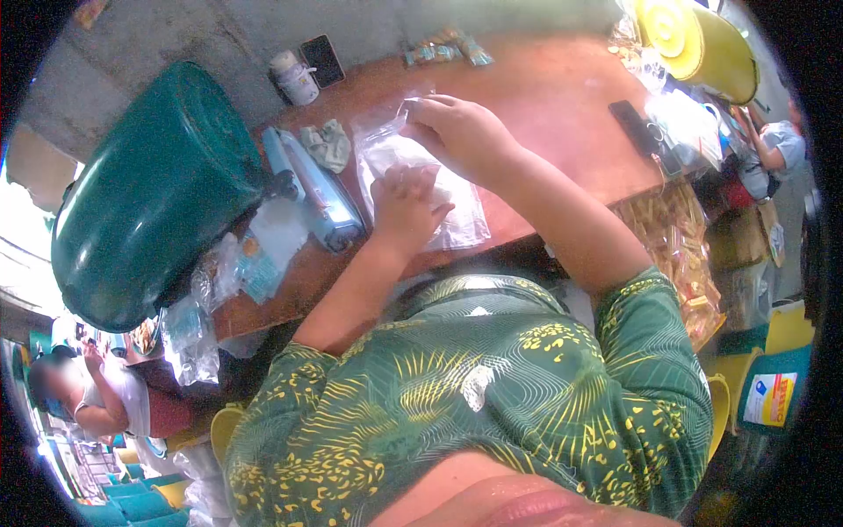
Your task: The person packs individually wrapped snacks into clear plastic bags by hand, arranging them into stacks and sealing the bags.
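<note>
A clear plastic bag (pixel 461 224) lies on the brown table in front of me. Its upper end is lifted, and my right hand (pixel 465 136) pinches the edge there between thumb and fingers. Lower down, my left hand (pixel 406 209) rests on the bag, fingers somewhat bent and the thumb held apart. Just left of the bag are a crumpled whitish cloth (pixel 325 145) and a long blue-and-silver device (pixel 320 193) that looks like a bag sealer. What the bag holds, if anything, I cannot make out.
A large green barrel (pixel 149 193) stands left, a yellow one (pixel 702 48) at the far right. On the table (pixel 553 88) are small packets (pixel 448 48), a white container (pixel 294 79) and a dark phone (pixel 632 123). Packed snack bags (pixel 676 255) sit right. Two people work nearby.
</note>
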### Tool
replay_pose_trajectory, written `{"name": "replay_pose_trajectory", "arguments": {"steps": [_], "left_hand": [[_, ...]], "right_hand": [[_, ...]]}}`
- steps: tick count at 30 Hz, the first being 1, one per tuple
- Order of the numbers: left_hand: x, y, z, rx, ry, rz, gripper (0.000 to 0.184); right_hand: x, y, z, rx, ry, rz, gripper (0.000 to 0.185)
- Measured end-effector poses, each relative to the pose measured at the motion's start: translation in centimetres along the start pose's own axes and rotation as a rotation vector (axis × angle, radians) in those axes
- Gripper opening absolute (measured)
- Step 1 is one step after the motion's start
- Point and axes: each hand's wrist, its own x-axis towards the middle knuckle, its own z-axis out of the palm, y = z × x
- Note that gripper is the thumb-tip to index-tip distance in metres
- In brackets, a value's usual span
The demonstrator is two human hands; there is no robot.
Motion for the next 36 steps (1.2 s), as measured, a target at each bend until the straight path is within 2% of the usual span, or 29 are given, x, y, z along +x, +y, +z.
{"name": "replay_pose_trajectory", "arguments": {"steps": [3, 6, 9, 10, 12, 15, 16, 18, 20, 22, 24, 26, 27, 29, 30, 31, 32, 33, 34, 35, 36], "left_hand": [[1.3, -0.3, -1.9, -0.113, -0.317, -0.175, 0.067], [0.3, -2.3, 0.8, -0.037, -0.227, -0.093, 0.069], [-0.2, -4.2, 2.9, -0.185, -0.332, -0.146, 0.068], [-0.8, -4.6, 3.6, -0.174, -0.218, -0.103, 0.067], [-1.7, -4.7, 2.9, -0.216, -0.203, -0.14, 0.066], [-0.5, -5.2, 0.2, -0.496, -0.114, -0.076, 0.055], [-0.4, -5.7, 0.1, -0.573, -0.112, -0.113, 0.052], [0.6, -5.3, -2.5, -0.816, -0.031, -0.186, 0.045], [1.3, -5.4, -4.1, -0.964, 0.272, -0.383, 0.047], [2.7, -3.1, -8.4, -0.828, 0.563, -0.241, 0.05], [4.0, 1.2, -13.4, -0.725, 0.342, 0.125, 0.05], [3.7, 5.2, -14.6, -0.602, 0.123, 0.289, 0.048], [3.2, 6.4, -14.4, -0.506, 0.009, 0.262, 0.046], [2.2, 6.7, -12.8, -0.724, 0.024, 0.174, 0.04], [2.3, 6.7, -13.6, -0.642, 0.01, 0.146, 0.039], [2.4, 6.3, -13.5, -0.59, 0.024, 0.193, 0.033], [2.4, 6.0, -13.5, -0.537, 0.04, 0.239, 0.028], [2.4, 5.5, -12.5, -0.6, 0.005, 0.202, 0.025], [2.2, 4.8, -11.3, -0.658, -0.028, 0.158, 0.021], [2.0, 4.6, -10.4, -0.709, -0.057, 0.109, 0.018], [1.5, 5.0, -10.3, -1.106, -0.251, 0.007, 0.014]], "right_hand": [[0.0, 0.1, 0.0, 0.005, -0.099, 0.051, 0.017], [0.1, -0.9, -1.5, 0.036, -0.081, 0.037, 0.018], [0.4, -2.8, -5.8, 0.063, -0.003, 0.096, 0.025], [0.3, -3.8, -7.2, 0.1, 0.13, 0.113, 0.025], [-0.1, -5.6, -10.6, 0.14, 0.362, 0.194, 0.023], [-2.1, -3.4, -14.7, 0.288, 0.6, 0.288, 0.017], [-2.6, -3.0, -15.2, 0.353, 0.569, 0.269, 0.017], [-3.1, -3.6, -15.5, -0.099, 0.371, 0.237, 0.019], [-3.6, -5.7, -15.2, -0.247, 0.098, 0.473, 0.021], [-4.9, -4.4, -13.2, -0.221, -0.031, 0.269, 0.022], [-6.1, -4.6, -10.4, -0.019, -0.124, 0.242, 0.022], [-6.3, -7.0, -10.6, 0.039, -0.226, 0.292, 0.024], [-6.7, -7.4, -10.7, 0.039, -0.164, 0.293, 0.022], [-8.2, -7.2, -11.2, 0.092, -0.068, 0.276, 0.02], [-9.1, -6.6, -11.3, 0.15, -0.031, 0.251, 0.02], [-10.1, -6.0, -11.0, 0.215, 0.004, 0.22, 0.02], [-11.2, -4.9, -10.2, 0.193, -0.092, 0.218, 0.02], [-12.1, -4.0, -9.5, 0.182, -0.193, 0.213, 0.02], [-12.6, -5.1, -8.9, -0.015, -0.164, 0.238, 0.024], [-13.1, -6.0, -8.8, 0.023, -0.147, 0.307, 0.028], [-13.3, -6.5, -9.2, 0.019, -0.136, 0.315, 0.029]]}}
